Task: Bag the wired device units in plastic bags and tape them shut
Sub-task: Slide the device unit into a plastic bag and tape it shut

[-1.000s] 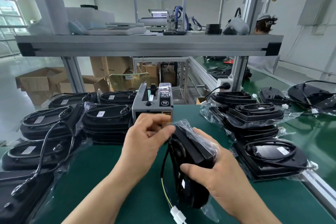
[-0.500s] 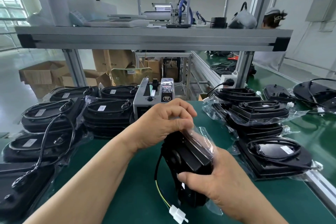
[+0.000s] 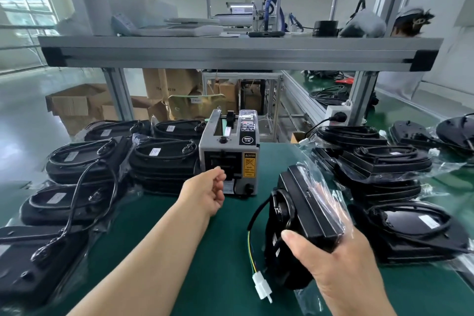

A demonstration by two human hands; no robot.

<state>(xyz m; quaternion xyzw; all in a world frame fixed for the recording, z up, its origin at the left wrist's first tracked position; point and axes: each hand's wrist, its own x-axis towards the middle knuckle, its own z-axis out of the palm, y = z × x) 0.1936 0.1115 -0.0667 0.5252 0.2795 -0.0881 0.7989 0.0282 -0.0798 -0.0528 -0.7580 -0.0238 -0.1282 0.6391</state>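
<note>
**Task item.** R. hand [image 3: 341, 272] is gripping the black wired device unit [image 3: 305, 213] at its near lower end, with the thumb lying across the front face and the fingers wrapping behind. The unit is standing on edge, tilted, over the green bench mat [image 3: 218, 238], front-right of centre. A clear plastic bag [image 3: 331, 202] is covering the unit's top and far side. More bag film is showing below the hand. The unit's black cable w/ yellow-green leads is trailing out on the left and ending in a white plastic connector [image 3: 262, 287], which is hanging just above the mat.

**Other hand.** L. hand [image 3: 205, 192] is well apart from the unit, to its left, hovering at the front outlet of the grey box-shaped tape dispenser [image 3: 230, 156]. The fingers are curling toward the slot. Cannot tell whether they are pinching tape or touching the machine.

**Surroundings.** The dispenser is standing at centre-back of the mat. Stacks of bagged black units are lying on the left [image 3: 161, 161] and on the right [image 3: 384, 164]. An aluminium shelf [image 3: 230, 54] is spanning overhead.
</note>
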